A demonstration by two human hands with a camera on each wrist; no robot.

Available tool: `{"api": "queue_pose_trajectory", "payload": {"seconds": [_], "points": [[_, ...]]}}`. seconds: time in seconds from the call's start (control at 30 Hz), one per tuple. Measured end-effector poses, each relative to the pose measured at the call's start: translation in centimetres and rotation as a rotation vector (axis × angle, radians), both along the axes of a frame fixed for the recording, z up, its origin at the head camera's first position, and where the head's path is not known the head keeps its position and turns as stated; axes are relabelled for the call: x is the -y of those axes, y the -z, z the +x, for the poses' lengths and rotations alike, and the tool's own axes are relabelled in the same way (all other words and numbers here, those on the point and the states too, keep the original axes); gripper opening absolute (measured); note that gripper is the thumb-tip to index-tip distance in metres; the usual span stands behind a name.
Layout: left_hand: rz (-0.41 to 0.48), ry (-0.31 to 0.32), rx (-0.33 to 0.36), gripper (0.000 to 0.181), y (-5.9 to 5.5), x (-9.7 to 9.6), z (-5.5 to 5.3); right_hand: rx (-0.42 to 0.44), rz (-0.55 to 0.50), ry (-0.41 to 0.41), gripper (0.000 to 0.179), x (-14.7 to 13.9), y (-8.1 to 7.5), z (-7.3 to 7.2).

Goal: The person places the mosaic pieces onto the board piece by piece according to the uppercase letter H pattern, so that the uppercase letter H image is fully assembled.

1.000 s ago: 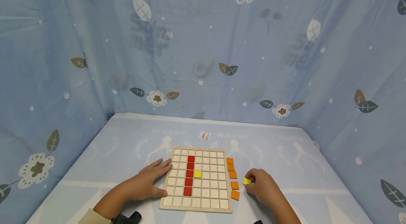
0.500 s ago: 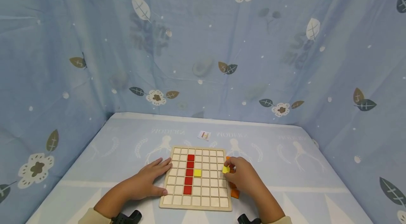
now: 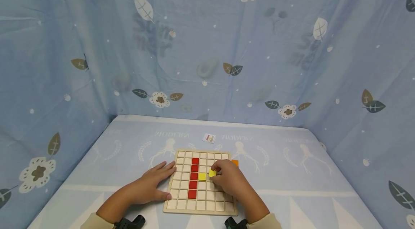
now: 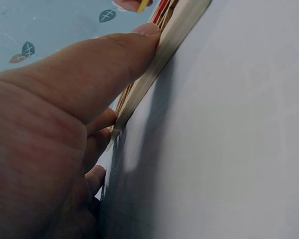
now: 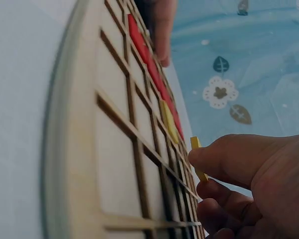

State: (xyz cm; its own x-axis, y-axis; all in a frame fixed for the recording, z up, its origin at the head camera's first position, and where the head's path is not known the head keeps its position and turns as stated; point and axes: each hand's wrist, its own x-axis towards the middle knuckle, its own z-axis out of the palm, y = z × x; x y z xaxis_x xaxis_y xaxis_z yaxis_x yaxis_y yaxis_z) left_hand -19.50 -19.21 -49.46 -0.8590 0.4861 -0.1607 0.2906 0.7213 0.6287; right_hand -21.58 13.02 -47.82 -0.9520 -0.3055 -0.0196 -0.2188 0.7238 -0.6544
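Observation:
A wooden grid board [image 3: 200,214] lies on the table, with a column of red square tiles [image 3: 193,176] set in its cells. One yellow tile [image 3: 202,176] sits in the cell right of the middle red one. My right hand [image 3: 230,180] is over the board and pinches a second yellow tile [image 3: 212,173] between thumb and fingers; in the right wrist view the pinched tile [image 5: 198,158] stands tilted close above the grid. Spread fingers of my left hand [image 3: 150,185] rest on the board's left edge, thumb [image 4: 147,31] at the rim in the left wrist view.
An orange tile [image 3: 235,163] shows at the board's right edge, the others mostly hidden by my right hand and forearm. A small printed card [image 3: 209,138] lies behind the board. Blue floral curtain [image 3: 207,48] surrounds the table's back and sides.
My right hand has carried the yellow tile leftward from the table right of the board, past the orange tiles, to over the grid. The left hand has stayed in place.

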Motion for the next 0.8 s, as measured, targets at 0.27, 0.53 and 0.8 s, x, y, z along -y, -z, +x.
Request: {"api": "queue_pose_trajectory", "payload": {"seconds": [0.27, 0.53, 0.8], "points": [[-0.006, 0.003, 0.0, 0.1, 0.22, 0.12, -0.1, -0.009, 0.062, -0.008, 0.019, 0.91, 0.84, -0.1], [0.005, 0.0, 0.006, 0.099, 0.44, 0.47, 0.19, 0.016, 0.035, -0.035, 0.02, 0.88, 0.93, 0.13], [0.014, 0.014, -0.015, 0.1, 0.41, 0.29, -0.12, 0.017, 0.04, -0.042, 0.02, 0.53, 0.56, 0.16]]}}
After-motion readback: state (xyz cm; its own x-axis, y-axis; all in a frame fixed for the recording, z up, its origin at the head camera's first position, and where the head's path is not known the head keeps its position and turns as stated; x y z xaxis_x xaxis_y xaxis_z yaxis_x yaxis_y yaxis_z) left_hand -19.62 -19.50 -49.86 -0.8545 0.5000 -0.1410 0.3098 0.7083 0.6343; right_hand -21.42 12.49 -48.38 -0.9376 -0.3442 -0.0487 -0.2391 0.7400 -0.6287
